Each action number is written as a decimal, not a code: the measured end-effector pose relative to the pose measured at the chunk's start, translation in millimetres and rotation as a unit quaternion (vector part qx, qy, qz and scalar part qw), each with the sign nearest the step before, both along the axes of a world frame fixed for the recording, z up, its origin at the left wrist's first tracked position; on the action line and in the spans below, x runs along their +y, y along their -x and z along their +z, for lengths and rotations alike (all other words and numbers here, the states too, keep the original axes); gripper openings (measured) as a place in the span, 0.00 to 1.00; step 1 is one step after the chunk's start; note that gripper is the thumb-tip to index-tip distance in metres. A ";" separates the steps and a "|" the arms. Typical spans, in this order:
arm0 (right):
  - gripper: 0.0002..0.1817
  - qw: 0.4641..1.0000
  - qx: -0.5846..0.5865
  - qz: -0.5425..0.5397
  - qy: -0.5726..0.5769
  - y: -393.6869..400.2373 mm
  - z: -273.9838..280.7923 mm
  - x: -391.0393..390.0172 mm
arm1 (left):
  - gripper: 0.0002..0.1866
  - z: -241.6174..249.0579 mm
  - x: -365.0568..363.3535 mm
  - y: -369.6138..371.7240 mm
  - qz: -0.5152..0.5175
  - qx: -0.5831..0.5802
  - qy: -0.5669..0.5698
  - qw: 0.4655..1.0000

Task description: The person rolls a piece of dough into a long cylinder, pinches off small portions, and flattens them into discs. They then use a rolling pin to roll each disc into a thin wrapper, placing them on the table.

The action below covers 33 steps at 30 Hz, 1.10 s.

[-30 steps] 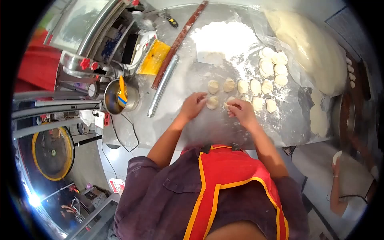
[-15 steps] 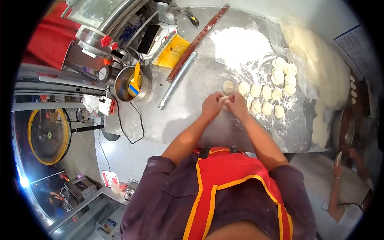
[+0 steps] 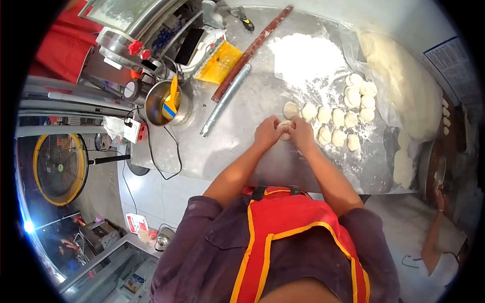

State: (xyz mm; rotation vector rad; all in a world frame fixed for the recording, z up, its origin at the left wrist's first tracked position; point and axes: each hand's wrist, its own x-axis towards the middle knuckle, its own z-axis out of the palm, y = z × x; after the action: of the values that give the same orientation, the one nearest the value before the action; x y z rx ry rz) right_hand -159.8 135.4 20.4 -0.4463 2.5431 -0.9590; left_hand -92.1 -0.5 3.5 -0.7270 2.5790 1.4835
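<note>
Between my two hands is a small piece of pale dough, pinched from both sides just above the metal table. My left hand grips its left side with fingers curled. On the other side, my right hand has its fingers closed on the same piece. One round dough piece lies just beyond my fingers. Several more dough pieces sit in rows to the right, some of them stacked. Part of the held dough is hidden by my fingers.
White flour is heaped at the back. A large dough mass lies under plastic at right. A red-brown rod, a silvery rod, a yellow scraper and a pot with a brush stand left. Another person's arm shows lower right.
My hands stay in nearly the same place, and more of the dough between them now shows. The other person's hand at lower right has moved up toward the round pan.
</note>
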 end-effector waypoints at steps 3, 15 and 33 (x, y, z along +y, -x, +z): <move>0.09 0.998 -0.053 0.005 0.031 4.3 -21.3 11.4 | 0.17 0.8 1.1 7.6 -0.012 -0.038 0.024 0.999; 0.11 0.947 -0.181 -0.100 0.245 24.8 14.8 75.3 | 0.14 -2.1 -27.9 10.0 -0.151 -0.022 -0.064 0.986; 0.42 0.983 0.042 -0.178 0.005 237.2 -21.6 -22.7 | 0.30 -13.9 -67.3 -12.5 0.028 0.059 0.384 0.921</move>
State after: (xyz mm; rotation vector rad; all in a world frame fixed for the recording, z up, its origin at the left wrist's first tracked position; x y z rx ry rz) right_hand -397.0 112.7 -1.2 -0.0309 2.7530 -1.0945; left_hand -79.6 -67.8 -10.4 -0.7762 3.2542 0.4689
